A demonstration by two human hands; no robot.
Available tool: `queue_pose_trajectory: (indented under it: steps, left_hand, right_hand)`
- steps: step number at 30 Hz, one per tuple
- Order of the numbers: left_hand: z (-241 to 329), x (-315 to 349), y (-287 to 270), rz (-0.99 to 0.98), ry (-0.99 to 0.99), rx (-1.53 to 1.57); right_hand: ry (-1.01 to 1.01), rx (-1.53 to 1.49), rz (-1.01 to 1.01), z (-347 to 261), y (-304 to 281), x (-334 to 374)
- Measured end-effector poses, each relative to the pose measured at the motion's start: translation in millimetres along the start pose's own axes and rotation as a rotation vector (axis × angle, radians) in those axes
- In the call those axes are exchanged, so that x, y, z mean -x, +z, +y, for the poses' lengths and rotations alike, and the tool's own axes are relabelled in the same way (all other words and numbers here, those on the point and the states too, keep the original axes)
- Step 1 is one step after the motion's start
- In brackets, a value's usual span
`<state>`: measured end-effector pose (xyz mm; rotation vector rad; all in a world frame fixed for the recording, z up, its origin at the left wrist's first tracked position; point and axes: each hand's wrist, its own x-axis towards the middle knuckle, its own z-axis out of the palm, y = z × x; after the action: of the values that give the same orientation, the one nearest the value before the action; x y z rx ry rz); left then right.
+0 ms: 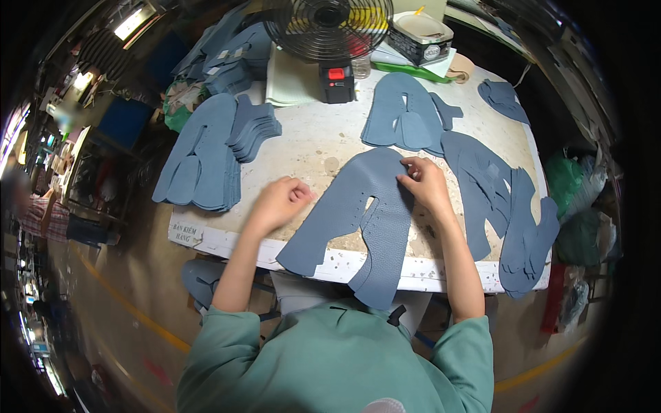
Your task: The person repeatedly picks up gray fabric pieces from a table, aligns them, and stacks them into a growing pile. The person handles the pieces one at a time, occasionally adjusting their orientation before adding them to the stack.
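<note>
A blue-grey leather shoe upper piece [389,227], grained and arched, with a slit and small punched holes, lies in front of me. Its lower ends reach over the table's near edge. At its upper right edge, my right hand [425,182] pinches the leather between thumb and fingers. Just left of the piece, my left hand [279,203] hovers with its fingers curled in, apparently holding nothing. Beyond the piece stands a stack of similar uppers [403,113]; another stack [196,162] is at the left, beside a pile of smaller cut pieces [255,127].
Loose blue cut pieces [482,179] spread along the right side of the white worn table [303,144]. At the back are a black fan [330,27], a white tub [421,31] and more stacked pieces [237,58]. Green bags [564,182] sit off the right edge.
</note>
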<state>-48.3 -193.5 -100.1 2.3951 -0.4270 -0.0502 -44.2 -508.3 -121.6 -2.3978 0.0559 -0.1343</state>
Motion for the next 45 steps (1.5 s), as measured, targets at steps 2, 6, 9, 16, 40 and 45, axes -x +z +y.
queue_pose_trajectory:
  steps: [2,6,9,16,40,45]
  left_hand:
    - [10,6,22,0.026,0.122,-0.184]
    - [17,18,30,-0.114,-0.232,0.201]
    - [20,27,34,0.004,-0.188,0.440]
    - [5,31,24,-0.204,-0.058,0.611]
    - [71,-62,27,-0.644,-0.108,0.762]
    - [78,-44,56,-0.215,-0.129,0.977]
  right_hand:
    - [0.054,-0.009,0.008,0,3,1]
    - [0.096,-0.089,-0.032,2,8,-1]
    - [0.052,-0.189,-0.129,1,5,-2]
    - [0.187,-0.164,-0.350,15,-61,-6]
    - [0.004,-0.993,-0.284,-33,-23,12]
    - [-0.089,-0.931,-0.207,-47,-10,22]
